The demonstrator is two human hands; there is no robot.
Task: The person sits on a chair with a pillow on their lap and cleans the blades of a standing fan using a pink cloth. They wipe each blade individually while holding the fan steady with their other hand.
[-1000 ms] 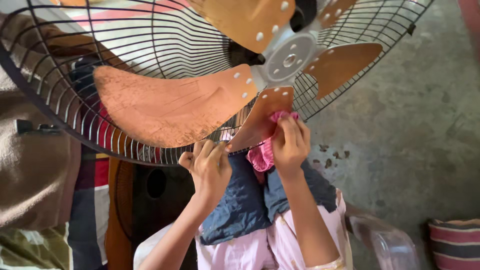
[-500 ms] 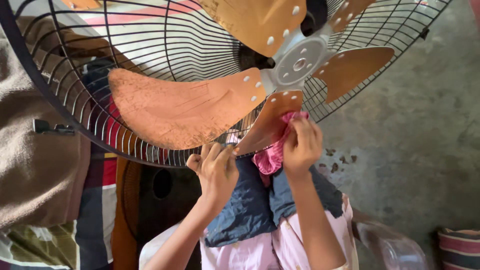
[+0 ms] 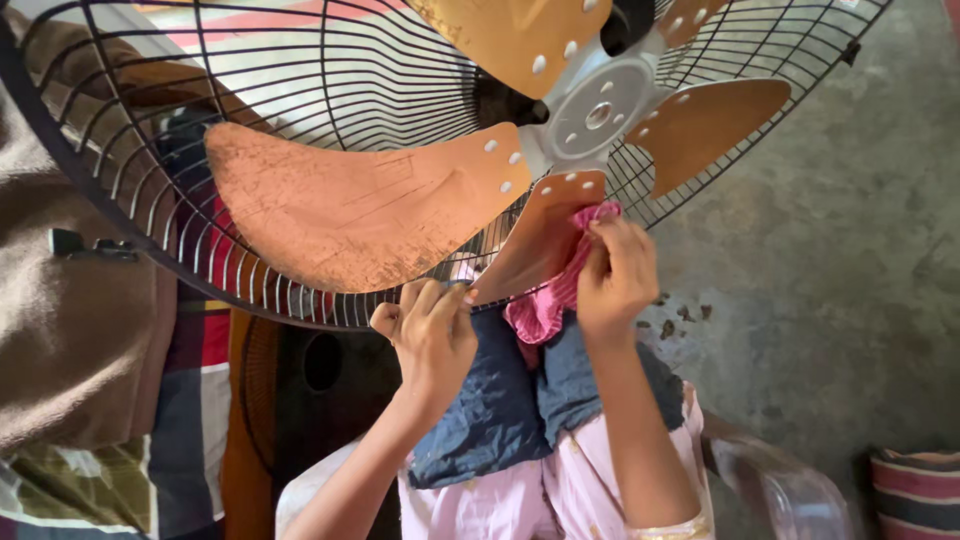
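Right hand (image 3: 618,280) presses a crumpled pink cloth (image 3: 548,300) on one dusty copper-coloured metal fan blade (image 3: 535,235), left hand (image 3: 432,335) pinching its tip; other blades remain grimy.

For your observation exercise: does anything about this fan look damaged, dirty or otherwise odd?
Yes. The large fan blade is coated in grimy, scratched dust. The front guard is missing, leaving only the rear grille. Dark debris bits lie on the concrete floor.

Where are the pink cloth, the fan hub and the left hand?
pink cloth (image 3: 545,305), head view, on the fold hanging below the blade
fan hub (image 3: 598,112), head view, on its grey centre plate
left hand (image 3: 432,335), head view, on its back
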